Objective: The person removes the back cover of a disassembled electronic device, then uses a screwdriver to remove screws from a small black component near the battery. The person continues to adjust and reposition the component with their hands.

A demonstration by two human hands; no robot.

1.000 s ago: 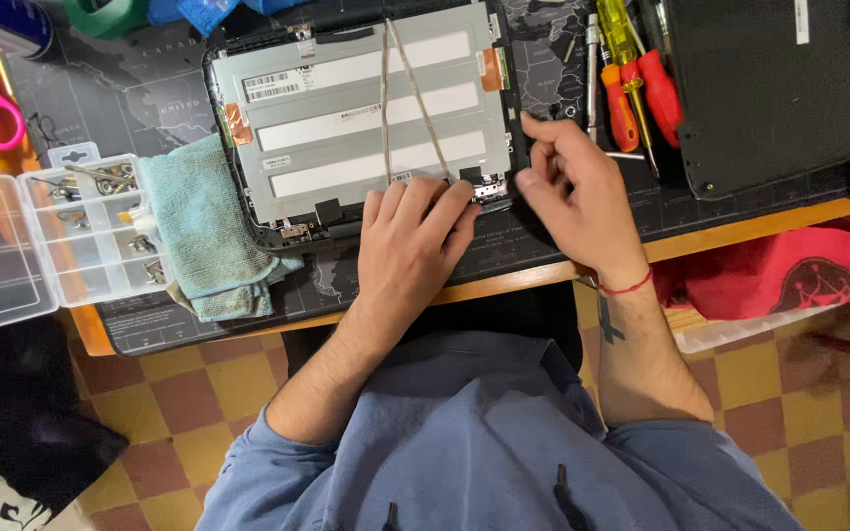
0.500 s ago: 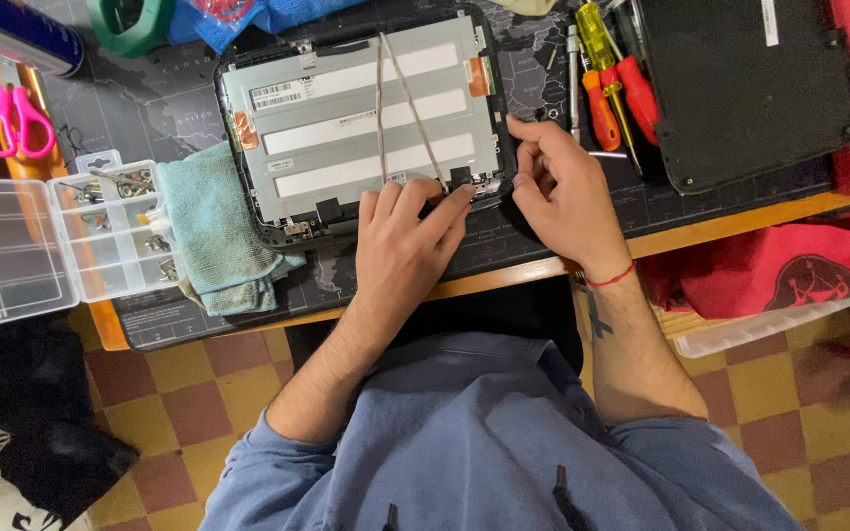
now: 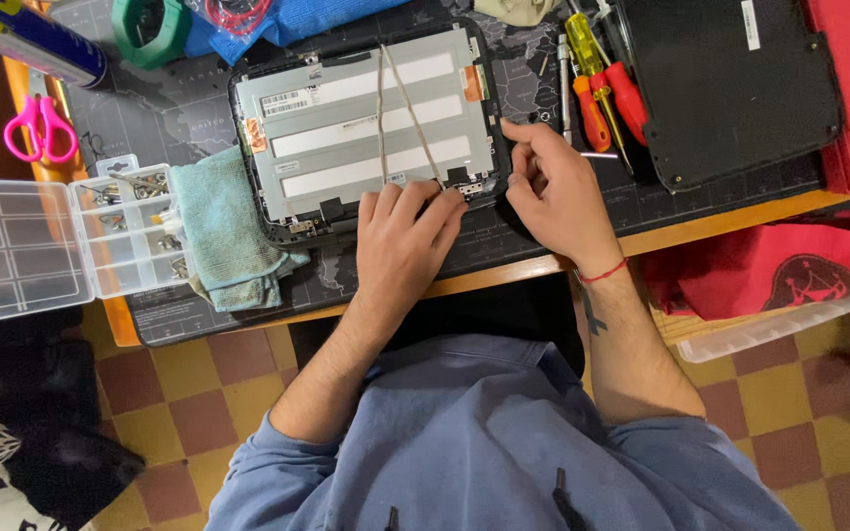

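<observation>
Left hand (image 3: 400, 236) flat, fingers spread open, pinning the screen panel (image 3: 366, 128) face-down on the table (image 3: 700, 221). Right hand (image 3: 558, 192) pinches its right edge, steadying the frame.

Two hands: left hand (image 3: 400, 241), right hand (image 3: 558, 192). One screen panel (image 3: 366, 123), two thin cables (image 3: 400, 98) across it. One teal cloth (image 3: 228, 236). One pink scissors (image 3: 39, 128). One clear parts box (image 3: 22, 251). Two red-handled screwdrivers (image 3: 607, 98). One black cover (image 3: 730, 88)
</observation>
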